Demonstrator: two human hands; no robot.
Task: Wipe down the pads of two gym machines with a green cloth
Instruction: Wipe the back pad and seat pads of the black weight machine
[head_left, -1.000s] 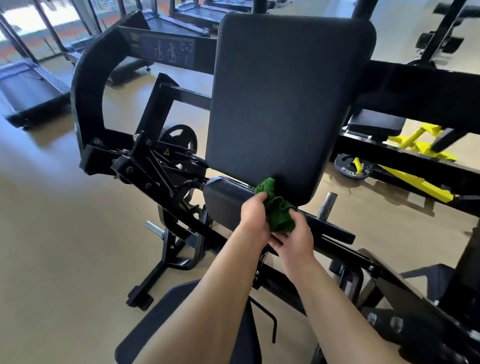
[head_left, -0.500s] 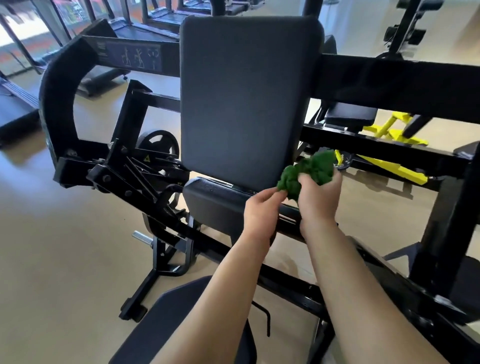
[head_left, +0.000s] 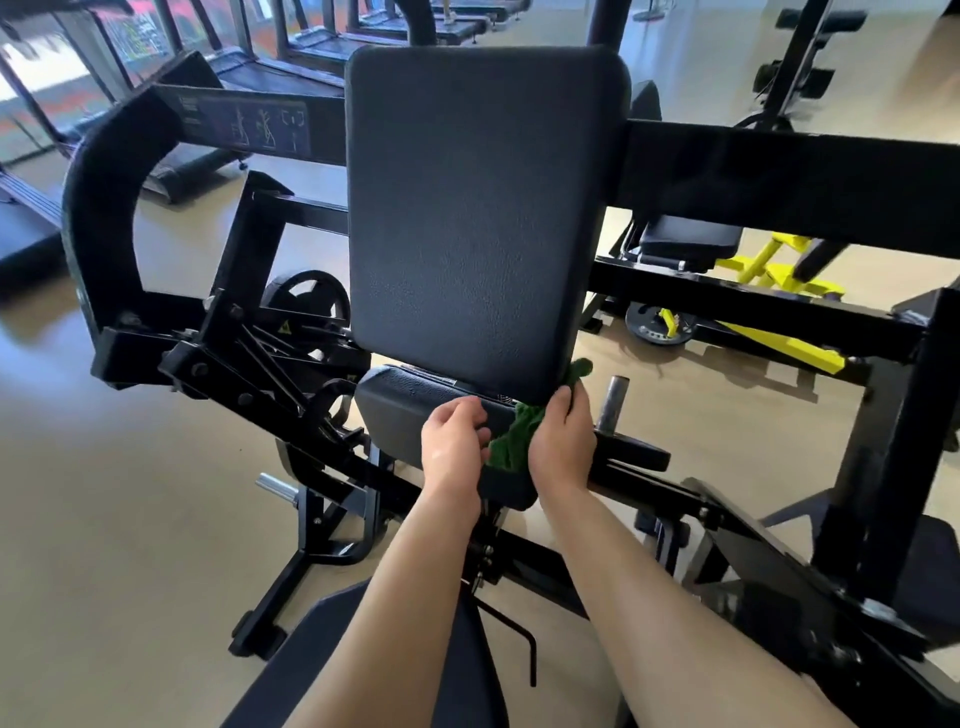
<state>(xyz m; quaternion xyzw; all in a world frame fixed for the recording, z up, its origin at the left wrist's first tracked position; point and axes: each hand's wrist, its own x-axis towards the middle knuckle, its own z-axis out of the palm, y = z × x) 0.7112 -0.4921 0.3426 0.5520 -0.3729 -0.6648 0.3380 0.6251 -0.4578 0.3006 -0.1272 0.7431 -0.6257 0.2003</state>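
- The green cloth (head_left: 514, 441) is bunched between the two hands, on the right end of the lower pad (head_left: 410, 410). It lies just under the bottom right corner of the upright back pad (head_left: 483, 208).
- One tip of the cloth sticks up past that corner, touching the edge of the back pad.
- The right hand (head_left: 563, 441) grips the cloth, its fingers wrapped over the right side of the bunch and reaching up to the back pad's corner.
- The left hand (head_left: 454, 441) rests on the lower pad with its fingers curled, and its fingertips pinch the cloth's left edge.
- Both bare forearms reach in from the bottom of the view.
- Both pads are black and sit on a black machine frame (head_left: 779, 171) that spans the whole view.
- A steel peg (head_left: 615, 400) stands upright just right of the right hand.
- A weight plate (head_left: 311, 296) hangs on the frame to the left of the back pad.
- A yellow machine (head_left: 769, 270) stands on the tan floor (head_left: 104, 467) behind the frame, at the right.
- Treadmills (head_left: 322, 49) line the far side of the room, by the windows.
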